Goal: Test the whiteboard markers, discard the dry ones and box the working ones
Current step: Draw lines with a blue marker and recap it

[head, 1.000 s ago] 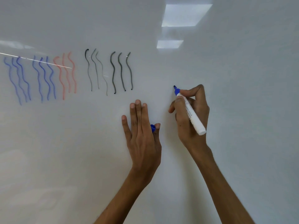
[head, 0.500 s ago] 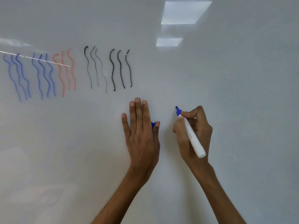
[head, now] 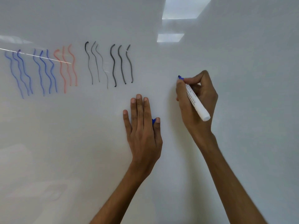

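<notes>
One marker [head: 196, 104], tip at the whiteboard [head: 242, 62], gripped by the right hand [head: 206, 96]; left hand [head: 142, 131] flat, thumb pinching one blue cap [head: 153, 121]

The left hand [head: 142, 130] lies flat on the whiteboard [head: 242, 62], a cap [head: 153, 121] pinched between its thumb and forefinger. Just right of that hand and a little higher, the right hand [head: 197, 97] holds the marker [head: 195, 102], tip up at the board. The wavy test lines [head: 113, 65] sit above and left of the left hand, well apart from it.
</notes>
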